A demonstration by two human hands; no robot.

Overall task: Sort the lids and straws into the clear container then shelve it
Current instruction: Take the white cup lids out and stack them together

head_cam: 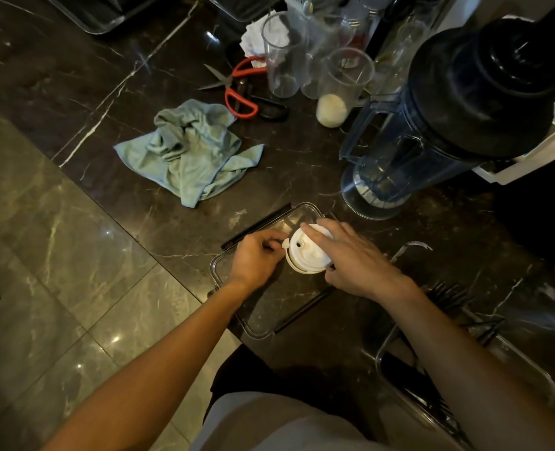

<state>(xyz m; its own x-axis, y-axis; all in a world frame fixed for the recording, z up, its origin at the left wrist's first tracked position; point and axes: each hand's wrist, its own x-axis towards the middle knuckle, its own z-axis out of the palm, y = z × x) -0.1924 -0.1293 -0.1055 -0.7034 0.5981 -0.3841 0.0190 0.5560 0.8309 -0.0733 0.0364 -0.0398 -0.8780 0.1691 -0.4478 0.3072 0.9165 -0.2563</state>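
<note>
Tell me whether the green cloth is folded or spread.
Neither: the green cloth lies crumpled in a loose heap on the dark counter, bunched with creases.

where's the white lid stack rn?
Head view, lower centre: the white lid stack sits in the clear container on the dark counter, between the left hand and right hand, just below the blender jug.
</note>
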